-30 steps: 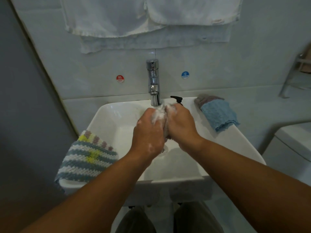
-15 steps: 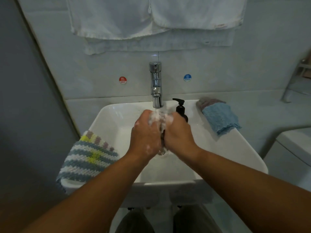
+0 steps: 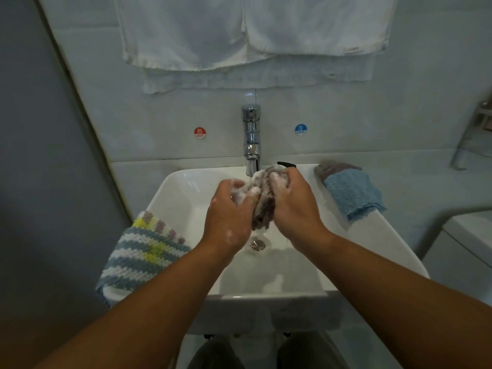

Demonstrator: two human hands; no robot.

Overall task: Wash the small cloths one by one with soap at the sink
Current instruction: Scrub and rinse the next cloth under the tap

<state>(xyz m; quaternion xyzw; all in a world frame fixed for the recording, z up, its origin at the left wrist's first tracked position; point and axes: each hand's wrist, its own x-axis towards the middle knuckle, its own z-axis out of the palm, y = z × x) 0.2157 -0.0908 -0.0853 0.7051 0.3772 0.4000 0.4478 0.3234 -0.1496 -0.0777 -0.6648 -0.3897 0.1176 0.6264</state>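
Over the white sink [image 3: 186, 193], just below the chrome tap [image 3: 251, 139], both my hands hold a soapy grey-brown cloth [image 3: 263, 206]. My left hand [image 3: 229, 217] grips its left side, fingers covered in foam. My right hand [image 3: 295, 206] is curled round its right side and top. Part of the cloth hangs down between my palms above the drain [image 3: 257, 243]. A striped knitted cloth [image 3: 141, 254] lies draped over the sink's left rim. On the right rim lies a blue cloth [image 3: 351, 194] on top of a grey-brown one [image 3: 332, 167].
The black pump head of a soap bottle [image 3: 287, 164] shows behind my right hand. White towels [image 3: 239, 35] hang on the wall above the tap. A white toilet tank [image 3: 463, 246] stands at the right, a grey wall at the left.
My hands have spread slightly apart, so more of the grey-brown cloth shows between them. The right hand has shifted up toward the tap and now hides most of the soap bottle.
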